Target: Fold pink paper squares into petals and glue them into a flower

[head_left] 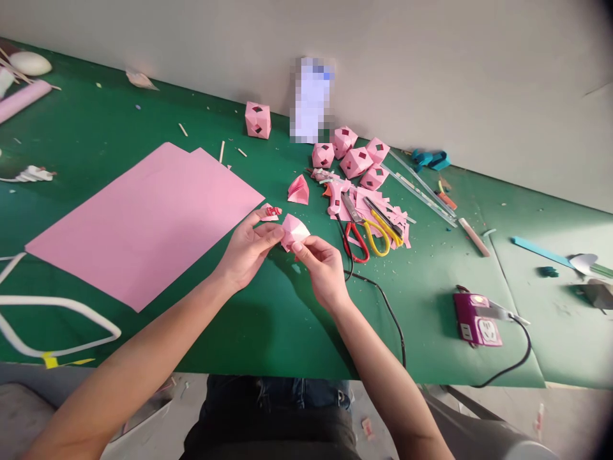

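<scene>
A small folded pink paper piece (294, 231) is held between my two hands, just above the green table. My left hand (249, 246) pinches its left side with thumb and fingers; a red band or wrap shows on one fingertip. On its lower right edge, my right hand (322, 265) closes thumb and forefinger. Another folded pink paper piece (298, 190) stands right behind my hands. A small pink scrap (269, 214) lies by my left fingertips. Beyond, several finished-looking pink paper cubes with diamond holes (356, 163) are grouped, and a separate cube (258, 120) sits farther left.
Large pink paper sheets (143, 223) lie at left. To the right are a pink glue gun (336, 197), red-handled scissors (357, 239), yellow-handled scissors (378, 237), paper scraps (395, 220) and clear sticks (421, 190). A purple power socket (476, 319) trails a black cable. A phone (311, 102) leans against the wall.
</scene>
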`<state>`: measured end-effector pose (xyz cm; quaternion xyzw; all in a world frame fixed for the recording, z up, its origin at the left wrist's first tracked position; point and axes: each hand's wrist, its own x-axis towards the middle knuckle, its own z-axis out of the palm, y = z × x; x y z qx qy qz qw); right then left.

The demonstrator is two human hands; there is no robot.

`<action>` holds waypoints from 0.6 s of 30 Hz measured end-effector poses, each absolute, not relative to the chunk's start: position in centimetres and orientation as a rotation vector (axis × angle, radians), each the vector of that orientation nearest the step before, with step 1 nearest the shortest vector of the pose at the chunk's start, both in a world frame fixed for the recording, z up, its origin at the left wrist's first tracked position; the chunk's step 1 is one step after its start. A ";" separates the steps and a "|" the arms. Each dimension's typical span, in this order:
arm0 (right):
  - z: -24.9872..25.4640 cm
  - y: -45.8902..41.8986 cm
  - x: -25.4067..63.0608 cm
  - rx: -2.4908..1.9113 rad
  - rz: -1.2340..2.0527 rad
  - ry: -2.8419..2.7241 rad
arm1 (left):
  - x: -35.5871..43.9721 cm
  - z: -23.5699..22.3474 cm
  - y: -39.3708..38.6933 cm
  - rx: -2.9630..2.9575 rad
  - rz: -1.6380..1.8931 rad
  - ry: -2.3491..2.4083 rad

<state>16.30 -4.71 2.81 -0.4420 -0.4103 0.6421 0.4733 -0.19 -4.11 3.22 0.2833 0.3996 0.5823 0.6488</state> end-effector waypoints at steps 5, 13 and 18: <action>2.8 -4.8 16.5 -1.070 1.551 -1.000 | -0.2 3.2 -4.4 0.739 1.265 0.905; 2.9 -4.1 17.6 -1.113 1.475 -1.174 | -0.5 3.0 -4.5 0.902 1.220 1.029; 2.4 -2.5 19.6 -1.326 1.420 -1.205 | -0.9 2.4 -4.0 1.011 1.429 1.318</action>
